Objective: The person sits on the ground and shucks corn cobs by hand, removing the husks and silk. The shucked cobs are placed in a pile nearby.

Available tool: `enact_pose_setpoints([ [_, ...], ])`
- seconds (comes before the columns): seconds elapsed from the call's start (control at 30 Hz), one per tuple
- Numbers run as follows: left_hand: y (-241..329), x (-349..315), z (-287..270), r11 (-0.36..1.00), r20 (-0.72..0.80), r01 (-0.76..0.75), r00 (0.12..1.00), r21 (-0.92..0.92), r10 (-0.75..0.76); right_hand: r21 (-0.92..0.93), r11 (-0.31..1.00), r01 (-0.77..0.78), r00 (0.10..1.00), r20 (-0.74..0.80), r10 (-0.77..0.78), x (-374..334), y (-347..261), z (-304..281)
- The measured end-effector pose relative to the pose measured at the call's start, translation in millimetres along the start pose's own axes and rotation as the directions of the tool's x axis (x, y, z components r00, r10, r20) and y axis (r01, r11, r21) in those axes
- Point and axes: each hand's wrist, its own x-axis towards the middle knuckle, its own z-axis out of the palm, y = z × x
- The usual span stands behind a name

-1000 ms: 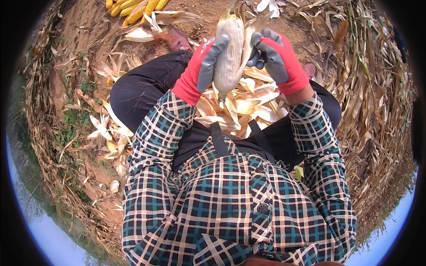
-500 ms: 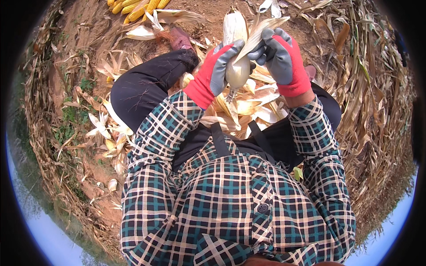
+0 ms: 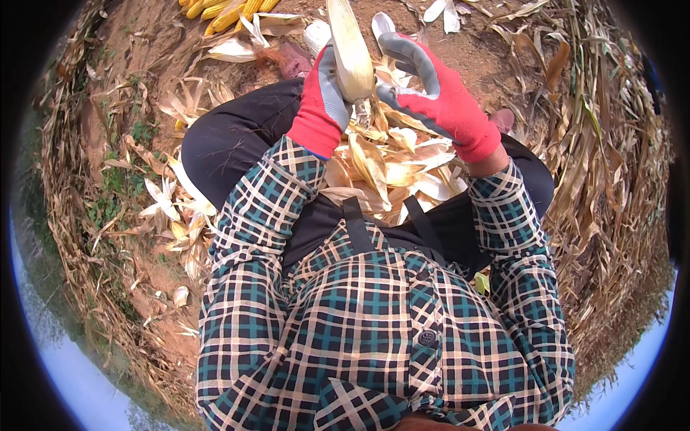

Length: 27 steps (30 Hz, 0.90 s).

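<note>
An ear of corn, still wrapped in pale husk, is held upright with a slight tilt in my left hand, whose red and grey glove closes round its lower part. My right hand, in a matching glove, is just right of the ear's lower end. Its thumb and fingers are spread and curved, with nothing seen between them. A pale husk leaf shows just beyond its fingertips. Below both hands, loose dry husks lie heaped between my bent legs.
Husked yellow cobs lie on the soil at the far left. More husks are scattered beside my left knee. Dry corn stalks line the right side, and others the left.
The ear has turned and risen away from me in my left hand. My right hand has let go of the husk leaf it was pulling, and its fingers have spread.
</note>
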Motion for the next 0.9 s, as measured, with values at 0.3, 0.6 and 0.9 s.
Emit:
enact_pose_setpoints([
  [0.3, -15, -21, 11, 0.922, 0.165, -0.093, 0.986, 0.377, 0.033, 0.266, 0.833, -0.485, 0.862, -0.019, 0.507, 8, 4, 0],
  [0.6, 9, 2, 5, 0.993, -0.071, -0.062, 0.995, 0.100, 0.069, 0.597, 0.730, -0.333, 0.938, 0.130, 0.322, 4, -2, -3],
  [0.9, 7, -14, 9, 0.993, 0.164, 0.098, 0.983, -0.061, -0.087, -0.106, 0.993, -0.052, 0.990, 0.129, 0.065, 5, 4, 7],
])
